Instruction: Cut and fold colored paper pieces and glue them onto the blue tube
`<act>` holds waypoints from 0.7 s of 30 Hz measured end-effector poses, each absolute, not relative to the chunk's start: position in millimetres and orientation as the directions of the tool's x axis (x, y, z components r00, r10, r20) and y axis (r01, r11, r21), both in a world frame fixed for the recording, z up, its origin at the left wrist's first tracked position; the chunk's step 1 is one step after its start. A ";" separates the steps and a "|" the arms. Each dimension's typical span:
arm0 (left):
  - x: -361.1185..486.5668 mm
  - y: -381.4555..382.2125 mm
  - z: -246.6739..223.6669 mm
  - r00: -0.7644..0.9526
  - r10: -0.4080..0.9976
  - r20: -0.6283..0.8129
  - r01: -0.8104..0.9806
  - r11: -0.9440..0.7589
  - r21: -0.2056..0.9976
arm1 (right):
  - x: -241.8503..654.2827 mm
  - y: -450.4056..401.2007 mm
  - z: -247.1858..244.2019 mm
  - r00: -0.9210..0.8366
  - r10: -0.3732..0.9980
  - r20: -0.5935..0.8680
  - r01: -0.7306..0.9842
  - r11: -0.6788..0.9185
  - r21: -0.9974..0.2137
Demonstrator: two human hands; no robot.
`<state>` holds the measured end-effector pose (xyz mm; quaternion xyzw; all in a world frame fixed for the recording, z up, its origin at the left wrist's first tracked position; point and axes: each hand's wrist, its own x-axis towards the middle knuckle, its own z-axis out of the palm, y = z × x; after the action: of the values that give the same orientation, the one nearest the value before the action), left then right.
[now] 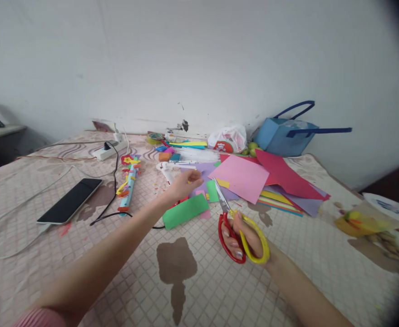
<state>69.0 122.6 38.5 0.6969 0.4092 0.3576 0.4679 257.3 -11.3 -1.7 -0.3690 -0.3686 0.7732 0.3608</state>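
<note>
My right hand (245, 236) grips a pair of scissors (222, 197) with one red and one yellow handle loop. The blades point away from me and look closed or almost closed. My left hand (187, 182) reaches forward over purple paper (204, 171), its fingers loosely bent, with nothing visible in them. Beside it lies a white glue gun (167, 171), partly hidden by the hand. Below my left wrist rests a green paper strip (186, 211). A smaller green piece (212, 191) lies by the scissor tips.
Pink paper (242, 176) and red paper (284, 172) overlap in a stack on the right. A decorated light-blue stick (128, 186), a charging phone (70, 201) and a power strip (110, 149) lie left. A blue bag (284, 136) stands behind; a plastic tub (372, 215) sits right.
</note>
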 end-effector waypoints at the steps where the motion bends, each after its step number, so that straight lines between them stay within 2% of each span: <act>1: 72.3 118.3 38.7 0.441 0.893 0.087 0.130 -0.160 0.979 | 256.7 -12.1 -2.0 -0.473 0.827 -0.305 -0.275 -0.467 -0.840; 2: 75.1 113.5 38.8 0.523 0.852 0.021 0.066 -0.065 0.996 | 256.0 -13.2 -2.0 -0.475 0.827 -0.301 -0.264 -0.461 -0.847; 4: 78.4 104.0 39.0 0.556 0.828 -0.071 0.009 0.080 0.997 | 254.7 -15.6 -1.2 -0.463 0.841 -0.280 -0.239 -0.423 -0.874; 7: 77.3 93.6 40.7 0.533 0.838 -0.120 -0.007 0.146 0.989 | 257.1 -16.7 0.6 -0.401 0.887 -0.229 -0.155 -0.312 -0.937; 9: 73.3 89.4 42.9 0.531 0.839 -0.122 0.020 0.131 0.991 | 264.5 -13.6 1.5 -0.308 0.928 -0.212 -0.021 -0.229 -0.973; 11: 68.2 86.1 45.0 0.534 0.836 -0.126 0.045 0.121 0.992 | 277.3 -7.0 2.6 -0.135 0.973 -0.186 0.229 -0.152 -0.961; 12: 65.6 84.6 45.7 0.536 0.834 -0.132 0.053 0.123 0.991 | 285.2 -2.7 3.5 -0.019 0.990 -0.138 0.397 -0.120 -0.910; 13: 63.2 83.0 46.1 0.542 0.829 -0.135 0.059 0.123 0.991 | 293.7 2.0 4.3 0.086 0.994 -0.071 0.578 -0.108 -0.809; 15: 58.8 80.0 46.4 0.557 0.819 -0.135 0.066 0.119 0.991 | 311.1 11.6 5.4 0.228 0.971 0.071 0.839 -0.159 -0.520; 17: 55.6 77.2 46.0 0.569 0.811 -0.132 0.073 0.110 0.991 | 327.4 20.2 3.6 0.307 0.938 0.163 0.922 -0.250 -0.296; 21: 50.8 73.6 44.0 0.573 0.809 -0.134 0.071 0.113 0.991 | 355.2 31.0 -9.4 0.245 0.920 0.306 0.968 -0.212 -0.137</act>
<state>50.8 73.6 44.0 0.6026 0.3652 0.2834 0.6505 355.2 31.0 -9.4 -0.7744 -0.6094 -0.0792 0.1507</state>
